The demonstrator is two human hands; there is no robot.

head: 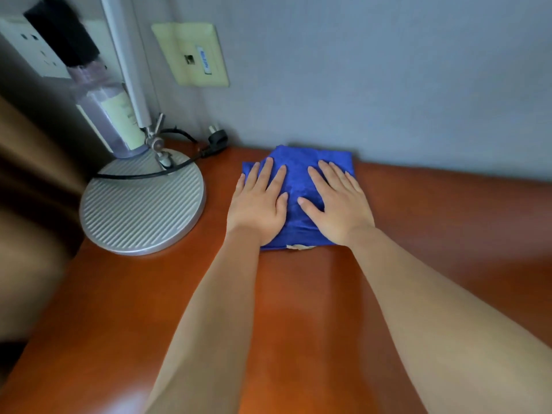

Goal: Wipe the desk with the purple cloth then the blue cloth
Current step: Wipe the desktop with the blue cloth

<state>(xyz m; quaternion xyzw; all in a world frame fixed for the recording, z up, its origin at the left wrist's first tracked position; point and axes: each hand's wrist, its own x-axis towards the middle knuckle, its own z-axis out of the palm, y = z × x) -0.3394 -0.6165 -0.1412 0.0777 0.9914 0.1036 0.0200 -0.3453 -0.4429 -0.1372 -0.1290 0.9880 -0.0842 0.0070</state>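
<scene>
Both palms lie flat with fingers spread, left hand [259, 201] and right hand [337, 204] pressing the folded blue cloth [294, 177] on the desk [283, 309], right of the lamp [142, 201]. Keep even pressure; sweep wide, avoiding the lamp's cord [179, 168].

No text can be read here. The bottle [110, 115] carries a pale label [127, 121] with faint print, too blurred to read. The wall plate [191, 53] has a small blue-and-white sticker [205, 61]; its marks are not legible.
</scene>
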